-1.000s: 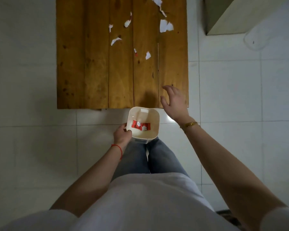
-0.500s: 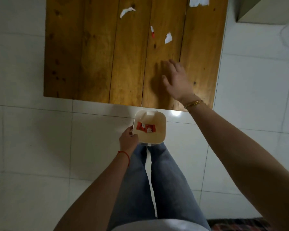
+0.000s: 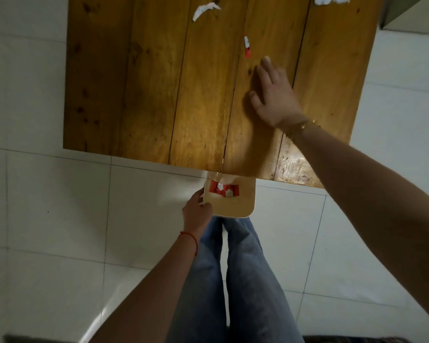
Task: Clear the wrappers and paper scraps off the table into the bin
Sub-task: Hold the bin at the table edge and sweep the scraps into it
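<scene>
Left hand [image 3: 196,214] clamped on bin [image 3: 243,209], far rim under table [image 3: 134,95]; right hand [image 3: 274,95] spread

No readable text, label, brand, number or sign anywhere. Red-and-white wrapper [image 3: 224,190] inside the bin [image 3: 243,206]: print too small and blurred to make out. Same for the small red-and-white wrapper scrap [image 3: 247,46] on the counter [image 3: 146,95]. White paper scraps [image 3: 204,9] plain, with no visible markings.
</scene>
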Tool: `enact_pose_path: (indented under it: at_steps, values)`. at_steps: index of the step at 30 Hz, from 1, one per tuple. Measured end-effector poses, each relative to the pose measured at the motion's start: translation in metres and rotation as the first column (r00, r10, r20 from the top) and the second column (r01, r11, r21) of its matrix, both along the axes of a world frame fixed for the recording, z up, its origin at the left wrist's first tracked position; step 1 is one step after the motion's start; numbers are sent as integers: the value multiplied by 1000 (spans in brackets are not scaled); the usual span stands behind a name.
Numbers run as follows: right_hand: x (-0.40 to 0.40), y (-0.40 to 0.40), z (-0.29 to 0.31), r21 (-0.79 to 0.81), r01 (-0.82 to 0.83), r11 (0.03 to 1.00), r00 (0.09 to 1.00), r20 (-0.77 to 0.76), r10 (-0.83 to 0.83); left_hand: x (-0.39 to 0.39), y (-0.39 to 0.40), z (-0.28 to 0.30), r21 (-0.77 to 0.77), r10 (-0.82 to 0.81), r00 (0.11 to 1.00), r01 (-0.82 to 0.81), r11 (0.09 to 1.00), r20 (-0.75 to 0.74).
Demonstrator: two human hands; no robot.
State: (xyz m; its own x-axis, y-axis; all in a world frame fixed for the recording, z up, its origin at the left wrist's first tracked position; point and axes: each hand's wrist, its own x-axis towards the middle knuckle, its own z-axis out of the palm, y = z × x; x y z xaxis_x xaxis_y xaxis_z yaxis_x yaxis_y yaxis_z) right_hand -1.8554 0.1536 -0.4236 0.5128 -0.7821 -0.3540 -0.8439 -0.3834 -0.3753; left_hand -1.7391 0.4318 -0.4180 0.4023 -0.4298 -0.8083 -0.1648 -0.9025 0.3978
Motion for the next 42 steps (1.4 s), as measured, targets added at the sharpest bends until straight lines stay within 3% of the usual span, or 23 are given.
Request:
enact_pose_path:
  at_steps: [4,12,15,18,22,25,30,33,38,42]
  values:
    - [-4,64,-1,-15,-204,979,977,60,205,2,-2,4,7,-19,1000,19,1000,5]
    - [-37,203,-3,145,-469,871,876,202,438,9,-3,5,0,-60,998,60,998,17]
    - [-36,203,1,128,-440,889,876,277,394,10,-3,2,10,-65,998,65,998,27]
    - [-18,157,4,18,-285,958,917,296,267,12,-4,2,29,-25,1000,25,999,4]
    - [15,61,4,-73,-31,997,979,199,45,12,-5,0,24,16,1000,-15,1000,-16]
    - [35,3,-1,-69,67,995,991,120,-58,11,-7,-3,11,25,1000,-25,1000,-16]
    - [49,-31,-12,-36,-2,999,1000,-16,1,11,-8,-6,-11,-23,1000,23,1000,-6]
    - [45,-17,-8,-47,-71,996,997,-20,70,11,-9,-2,-16,-43,999,43,999,7]
    - [18,72,6,0,-289,957,955,76,288,13,-5,3,16,-28,999,28,999,17]
    - [-6,159,8,106,-365,925,927,131,351,14,2,7,31,-33,999,33,999,19]
